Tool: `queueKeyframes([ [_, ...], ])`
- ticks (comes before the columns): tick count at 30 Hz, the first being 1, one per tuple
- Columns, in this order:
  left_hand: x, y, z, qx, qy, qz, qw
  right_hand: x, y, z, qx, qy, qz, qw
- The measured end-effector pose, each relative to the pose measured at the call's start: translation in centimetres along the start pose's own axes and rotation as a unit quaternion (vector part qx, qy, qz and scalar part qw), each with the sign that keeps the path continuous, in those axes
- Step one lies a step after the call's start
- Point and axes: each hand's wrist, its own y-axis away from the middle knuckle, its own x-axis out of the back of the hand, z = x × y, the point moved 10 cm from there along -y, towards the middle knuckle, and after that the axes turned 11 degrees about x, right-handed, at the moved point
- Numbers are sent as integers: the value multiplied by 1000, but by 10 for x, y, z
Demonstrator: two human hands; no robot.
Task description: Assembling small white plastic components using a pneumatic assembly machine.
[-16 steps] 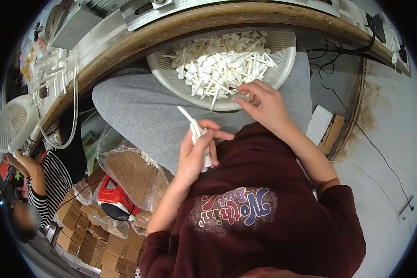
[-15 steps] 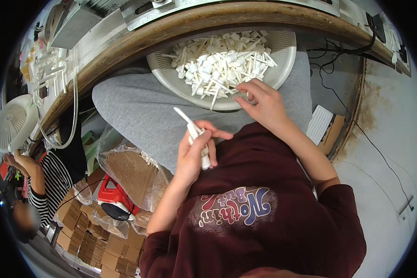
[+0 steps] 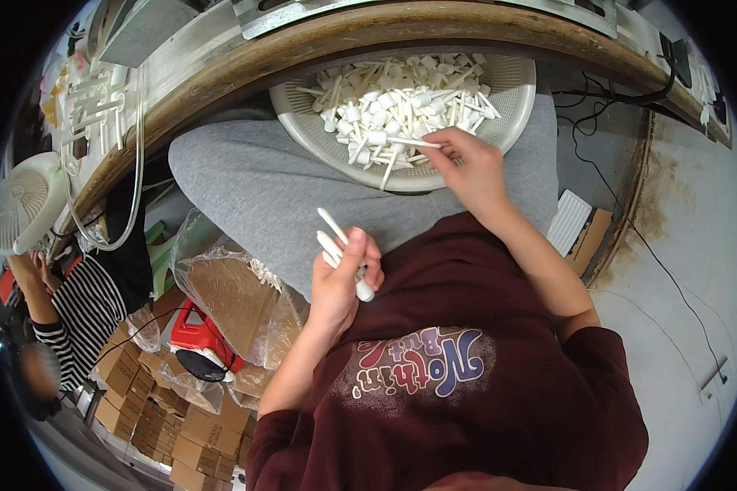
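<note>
A pale plastic basket (image 3: 512, 123) rests on my lap, heaped with white plastic pieces (image 3: 385, 106), each a thin stem with a short wide cylinder at one end. Over the basket's near side, my right hand (image 3: 467, 168) pinches one such stemmed piece (image 3: 415, 141) by its stem, the wide head pointing left. My left hand (image 3: 345, 277) is closed around several white stemmed pieces (image 3: 329, 243) above my thigh. Their stems stick up past the thumb, and a rounded white end shows below the fingers. The exact number in that hand is hidden.
A wooden bench edge (image 3: 344, 37) curves above the basket. On the left are a small fan (image 3: 26, 204), a looped clear tube (image 3: 139, 164), a red and black device (image 3: 201, 344), plastic-wrapped cardboard (image 3: 237, 299) and stacked boxes (image 3: 205, 434). Another person in a striped sleeve (image 3: 90, 307) sits there.
My right hand has taken hold of a stemmed piece from the heap and lifts it slightly. The fingers of my left hand have curled in around its pieces.
</note>
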Motion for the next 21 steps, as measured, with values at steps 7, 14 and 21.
queueKeyframes([
  [7,-28,12,62,-161,-335,131,919,8,3,-66,83,-74,-173,979],
  [14,-46,7,35,-147,-562,62,811,-14,10,-70,8,-242,-248,938],
  [21,-5,-4,16,-83,-171,28,981,-48,7,-66,299,154,-189,923],
])
